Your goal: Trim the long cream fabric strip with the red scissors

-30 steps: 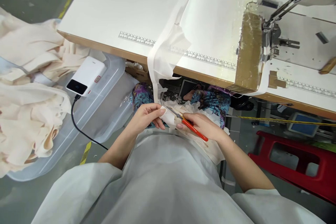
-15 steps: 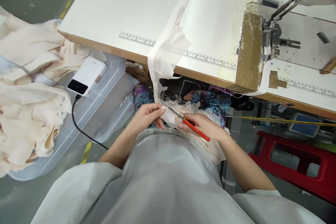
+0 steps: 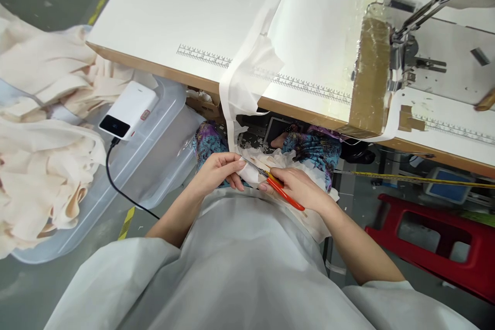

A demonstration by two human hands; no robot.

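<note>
My left hand (image 3: pixel 223 169) pinches a piece of white fabric (image 3: pixel 249 172) between thumb and fingers above my lap. In my right hand (image 3: pixel 292 185) is a pair of scissors (image 3: pixel 285 195) with red-orange handles. Its blades lie along the fabric close to my left fingertips. A long white fabric strip (image 3: pixel 228 105) runs from the table top over the front edge and down to my left hand. Loose pale fabric pieces (image 3: pixel 311 175) lie in my lap, partly hidden by my right hand.
A white sewing table (image 3: pixel 162 5) with printed rulers spans the front, a sewing machine (image 3: pixel 410 51) at its right. On the left, a plastic bin (image 3: pixel 170 100) holds pale fabric, with a white power bank (image 3: pixel 129 108) and cable on it. A red stool (image 3: pixel 425 247) stands right.
The scissors have shifted slightly left, their blades farther across the fabric near my left fingertips. The left hand keeps its hold almost unmoved. The whole view has shifted a little.
</note>
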